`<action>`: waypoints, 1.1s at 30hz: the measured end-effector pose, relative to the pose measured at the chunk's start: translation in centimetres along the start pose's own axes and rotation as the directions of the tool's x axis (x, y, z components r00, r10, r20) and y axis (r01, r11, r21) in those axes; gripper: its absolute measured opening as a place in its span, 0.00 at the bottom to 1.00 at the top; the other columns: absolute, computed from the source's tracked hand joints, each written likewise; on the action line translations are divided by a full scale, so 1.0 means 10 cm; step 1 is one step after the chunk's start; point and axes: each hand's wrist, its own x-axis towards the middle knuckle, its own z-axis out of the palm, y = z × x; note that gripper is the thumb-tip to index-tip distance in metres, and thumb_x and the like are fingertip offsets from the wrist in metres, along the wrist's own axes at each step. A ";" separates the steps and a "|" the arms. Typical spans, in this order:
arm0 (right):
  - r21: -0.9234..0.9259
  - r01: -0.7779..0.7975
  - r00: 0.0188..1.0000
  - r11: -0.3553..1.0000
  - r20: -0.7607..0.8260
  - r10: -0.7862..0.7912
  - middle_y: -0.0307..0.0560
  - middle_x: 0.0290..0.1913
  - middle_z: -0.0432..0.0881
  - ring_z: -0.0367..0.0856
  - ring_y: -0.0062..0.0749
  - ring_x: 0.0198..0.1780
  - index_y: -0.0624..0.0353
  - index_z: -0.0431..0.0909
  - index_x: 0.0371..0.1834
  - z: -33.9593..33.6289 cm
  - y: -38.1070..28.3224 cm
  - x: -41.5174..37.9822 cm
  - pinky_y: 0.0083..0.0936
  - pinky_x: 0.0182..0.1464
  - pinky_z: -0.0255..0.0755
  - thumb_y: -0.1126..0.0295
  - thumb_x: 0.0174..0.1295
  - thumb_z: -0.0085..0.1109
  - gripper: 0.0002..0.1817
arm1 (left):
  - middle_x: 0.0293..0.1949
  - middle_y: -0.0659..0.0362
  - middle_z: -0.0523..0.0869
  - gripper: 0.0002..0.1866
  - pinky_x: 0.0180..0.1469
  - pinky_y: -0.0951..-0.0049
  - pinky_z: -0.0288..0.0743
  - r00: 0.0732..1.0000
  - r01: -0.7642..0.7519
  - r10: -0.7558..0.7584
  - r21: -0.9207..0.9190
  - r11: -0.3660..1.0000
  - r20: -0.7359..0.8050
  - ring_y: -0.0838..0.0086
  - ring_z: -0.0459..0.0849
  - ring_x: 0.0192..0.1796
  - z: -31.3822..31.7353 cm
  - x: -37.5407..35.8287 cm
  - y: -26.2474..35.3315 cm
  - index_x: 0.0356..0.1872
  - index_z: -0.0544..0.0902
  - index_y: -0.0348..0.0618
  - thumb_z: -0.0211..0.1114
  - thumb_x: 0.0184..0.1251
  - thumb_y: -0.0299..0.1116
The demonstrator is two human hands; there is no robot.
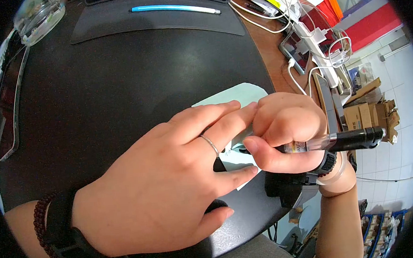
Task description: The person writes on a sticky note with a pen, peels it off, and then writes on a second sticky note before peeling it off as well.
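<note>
Left hand pins paper — fingers atop; right hand grips pen

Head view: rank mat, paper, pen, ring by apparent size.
1. mat
2. paper, mostly hidden under the hands, so unsure against the pen
3. pen
4. ring

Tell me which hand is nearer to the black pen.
Right. The right hand has the black pen in its grip, tip down on the pale paper slip. The left hand lies flat beside it, pressing the slip, not touching the pen.
</note>
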 end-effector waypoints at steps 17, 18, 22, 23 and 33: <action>-0.011 -0.005 1.000 1.000 -0.006 0.005 0.43 0.17 0.68 0.69 0.41 0.19 0.58 0.68 0.18 0.00 0.00 -0.01 0.32 0.23 0.59 0.78 0.53 0.64 0.14 | 0.59 0.43 0.71 0.21 0.67 0.52 0.63 1.000 -0.010 0.010 0.016 1.000 -0.003 0.46 0.68 0.64 0.01 0.00 -0.01 0.46 0.85 0.55 0.70 0.47 0.44; -0.021 -0.020 1.000 1.000 -0.021 0.019 0.43 0.17 0.69 0.69 0.41 0.19 0.58 0.69 0.18 0.00 -0.01 -0.01 0.32 0.23 0.59 0.78 0.53 0.64 0.13 | 0.59 0.43 0.71 0.21 0.67 0.52 0.63 1.000 -0.011 0.011 0.031 0.999 -0.002 0.46 0.68 0.64 0.01 0.00 -0.01 0.46 0.85 0.55 0.70 0.47 0.44; -0.042 -0.031 1.000 0.999 -0.003 0.031 0.43 0.18 0.71 0.70 0.39 0.20 0.58 0.70 0.18 -0.02 -0.02 -0.01 0.31 0.24 0.61 0.77 0.54 0.64 0.12 | 0.60 0.43 0.71 0.21 0.67 0.51 0.63 1.000 0.004 -0.004 0.014 1.000 0.004 0.45 0.67 0.64 0.02 0.00 0.00 0.47 0.85 0.56 0.70 0.48 0.44; -0.043 -0.031 1.000 0.999 -0.003 0.030 0.43 0.18 0.71 0.70 0.39 0.20 0.58 0.70 0.18 -0.02 -0.03 0.00 0.31 0.24 0.61 0.77 0.54 0.64 0.12 | 0.60 0.43 0.71 0.21 0.66 0.51 0.63 1.000 0.015 -0.015 0.011 1.000 -0.004 0.45 0.67 0.64 0.02 0.00 0.00 0.47 0.85 0.56 0.70 0.47 0.45; -0.046 -0.027 0.999 0.999 0.028 0.028 0.43 0.21 0.74 0.71 0.40 0.21 0.59 0.69 0.19 -0.04 -0.04 0.00 0.31 0.25 0.62 0.78 0.54 0.63 0.12 | 0.59 0.44 0.71 0.20 0.65 0.50 0.63 0.999 0.022 -0.023 -0.024 0.999 -0.034 0.45 0.67 0.63 0.03 0.00 0.00 0.44 0.86 0.56 0.71 0.46 0.44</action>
